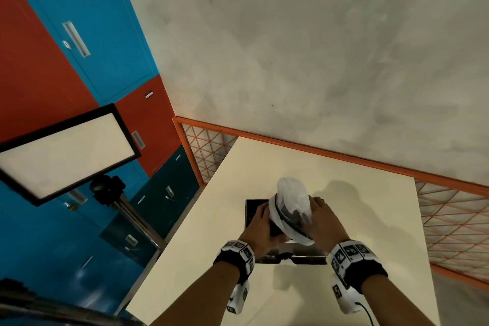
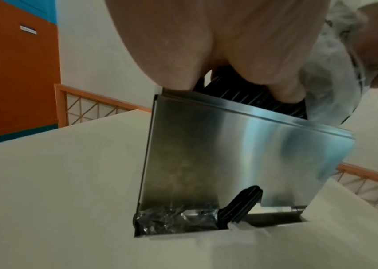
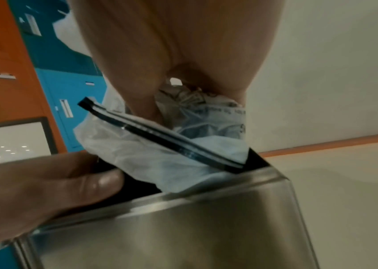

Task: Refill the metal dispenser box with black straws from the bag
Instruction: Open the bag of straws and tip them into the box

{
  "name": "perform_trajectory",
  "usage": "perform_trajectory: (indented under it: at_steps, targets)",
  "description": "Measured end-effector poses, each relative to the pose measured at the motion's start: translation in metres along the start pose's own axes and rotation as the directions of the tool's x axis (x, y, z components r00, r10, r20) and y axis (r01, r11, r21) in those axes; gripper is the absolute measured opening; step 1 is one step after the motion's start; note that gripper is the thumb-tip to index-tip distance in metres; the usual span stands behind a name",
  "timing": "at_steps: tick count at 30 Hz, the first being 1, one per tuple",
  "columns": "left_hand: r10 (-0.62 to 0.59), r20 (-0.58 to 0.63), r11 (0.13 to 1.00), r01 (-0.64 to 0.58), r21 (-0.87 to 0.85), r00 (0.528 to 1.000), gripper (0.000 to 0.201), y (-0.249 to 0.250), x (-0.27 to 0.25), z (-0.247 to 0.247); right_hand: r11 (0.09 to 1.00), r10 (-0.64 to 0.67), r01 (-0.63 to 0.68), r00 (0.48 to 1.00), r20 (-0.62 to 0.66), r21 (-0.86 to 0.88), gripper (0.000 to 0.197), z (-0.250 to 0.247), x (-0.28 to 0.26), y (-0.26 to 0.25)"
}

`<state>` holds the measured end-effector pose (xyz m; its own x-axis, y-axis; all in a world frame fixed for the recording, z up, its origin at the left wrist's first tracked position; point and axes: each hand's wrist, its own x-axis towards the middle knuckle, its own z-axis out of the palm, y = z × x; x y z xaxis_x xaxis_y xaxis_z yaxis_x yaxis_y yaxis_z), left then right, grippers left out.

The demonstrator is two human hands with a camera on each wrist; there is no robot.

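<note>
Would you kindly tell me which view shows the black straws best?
The left wrist view: the black straws show ridged above the metal dispenser box. The head view shows a dark patch; the right wrist view, only black behind the bag.

A brushed metal dispenser box (image 2: 241,163) is stood on the table (image 1: 344,193), near its middle, open at the top. A bundle of black straws (image 2: 264,98) is seen lying in its opening. A crumpled translucent white bag (image 1: 292,206) with a dark zip strip is held tilted above it, mouth down at the opening.
</note>
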<state>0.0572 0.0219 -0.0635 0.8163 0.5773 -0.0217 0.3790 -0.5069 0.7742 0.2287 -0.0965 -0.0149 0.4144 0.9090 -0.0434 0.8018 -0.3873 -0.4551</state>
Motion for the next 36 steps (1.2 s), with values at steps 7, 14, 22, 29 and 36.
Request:
perform_trajectory:
  at_steps: [7,14,22,29,36]
  targets:
    - [-0.022,-0.075,0.998,0.017,-0.06,0.997,0.072,-0.008,0.002,0.004,0.998,-0.061,0.062,0.991,-0.117,0.003,0.039,-0.015,0.006,-0.024]
    - [0.006,-0.04,1.0,-0.006,0.0,0.999,0.066,-0.005,0.003,0.0,0.984,0.008,-0.014,0.999,0.036,0.178,0.024,-0.02,-0.003,-0.024]
    - [-0.019,-0.036,1.0,0.018,-0.004,0.999,0.064,-0.002,0.003,-0.005,0.811,0.234,-0.084,0.954,-0.189,0.578,0.035,-0.044,-0.002,-0.027]
    - [-0.035,-0.007,0.999,0.035,0.017,0.999,0.059,-0.003,0.003,-0.004,0.993,0.06,-0.053,0.996,-0.063,0.103,0.078,-0.01,0.002,-0.019]
    - [-0.043,0.033,0.999,0.043,-0.009,0.999,0.082,0.0,-0.001,-0.006,0.999,-0.026,0.03,0.995,-0.091,0.043,0.025,-0.021,0.019,-0.022]
